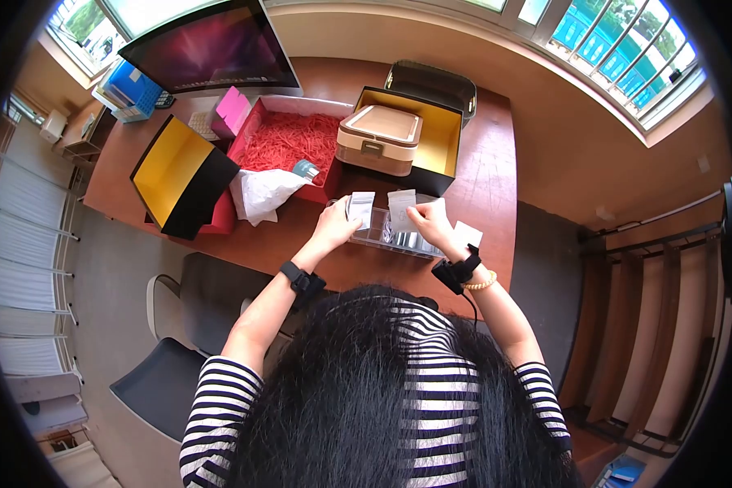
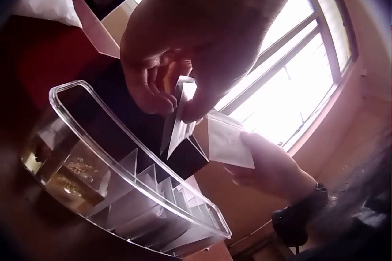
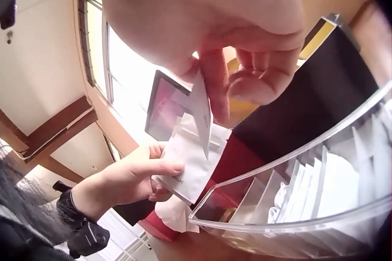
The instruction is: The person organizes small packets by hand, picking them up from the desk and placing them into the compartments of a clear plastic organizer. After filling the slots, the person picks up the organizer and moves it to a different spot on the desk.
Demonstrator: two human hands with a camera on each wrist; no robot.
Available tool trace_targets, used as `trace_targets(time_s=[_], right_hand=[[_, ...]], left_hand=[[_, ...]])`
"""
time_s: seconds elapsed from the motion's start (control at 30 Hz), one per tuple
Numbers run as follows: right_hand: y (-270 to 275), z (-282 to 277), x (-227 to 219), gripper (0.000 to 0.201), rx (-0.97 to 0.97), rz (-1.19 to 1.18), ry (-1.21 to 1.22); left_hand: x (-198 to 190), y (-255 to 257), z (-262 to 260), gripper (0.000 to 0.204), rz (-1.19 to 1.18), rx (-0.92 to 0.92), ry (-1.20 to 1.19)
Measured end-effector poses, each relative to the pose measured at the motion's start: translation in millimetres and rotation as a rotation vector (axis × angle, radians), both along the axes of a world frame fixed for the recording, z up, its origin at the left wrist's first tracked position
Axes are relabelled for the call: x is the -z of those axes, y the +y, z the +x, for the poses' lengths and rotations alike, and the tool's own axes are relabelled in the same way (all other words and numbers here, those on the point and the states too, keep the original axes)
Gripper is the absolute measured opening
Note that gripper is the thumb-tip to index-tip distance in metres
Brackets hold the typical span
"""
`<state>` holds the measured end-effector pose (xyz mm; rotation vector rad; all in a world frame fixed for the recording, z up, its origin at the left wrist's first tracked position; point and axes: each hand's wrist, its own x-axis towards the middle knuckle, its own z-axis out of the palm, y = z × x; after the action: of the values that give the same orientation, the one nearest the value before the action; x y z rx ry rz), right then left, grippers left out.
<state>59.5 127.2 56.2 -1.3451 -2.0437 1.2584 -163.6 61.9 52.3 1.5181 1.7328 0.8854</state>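
Observation:
My left hand (image 1: 333, 226) pinches a small white zip pouch (image 1: 361, 211) between thumb and fingers. In my right hand (image 1: 434, 223) is another white packet (image 1: 400, 211), pinched by its edge. Both are held up close together, above a clear plastic box (image 1: 368, 237). Thin dividers (image 2: 147, 178) split the box into narrow slots, and white packets (image 3: 312, 190) stand upright in several of them. Small gold-coloured items (image 2: 76, 175) lie at one end of the box. Printing shows on the front of the left pouch (image 3: 195, 157) in the right wrist view.
Behind the box, a beige lidded case (image 1: 378, 142) sits on a black and yellow box (image 1: 442, 138). Red shredded paper (image 1: 289, 142) fills a red box at left, with crumpled white paper (image 1: 264, 193) beside it. A white packet (image 1: 468, 235) lies near my right wrist. A monitor (image 1: 211, 49) stands behind.

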Motion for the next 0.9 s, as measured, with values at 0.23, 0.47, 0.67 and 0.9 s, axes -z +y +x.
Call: trace_targets(time_s=[0.23,0.47,0.67,0.9], right_hand=[[-10.0,-16.0,-11.7,0.023,0.003,-0.008,0.033],[-15.5,-34.6,-11.4,0.016,-0.025,-0.173,0.119],[-17.9,-38.0,0.3,0.029,-0.058,-0.322,0.171],[-18.0,-33.1,1.3,0.035,-0.151,-0.393,0.135]], left_hand=[[18.5,6.4,14.1,0.035,-0.11,0.013,-0.002],[31.2,10.3,27.8,0.033,0.205,0.107,0.269],[12.1,9.9,20.8,0.041,-0.065,0.236,0.111],[12.5,12.1,14.0,0.042,-0.072,0.358,-0.031]])
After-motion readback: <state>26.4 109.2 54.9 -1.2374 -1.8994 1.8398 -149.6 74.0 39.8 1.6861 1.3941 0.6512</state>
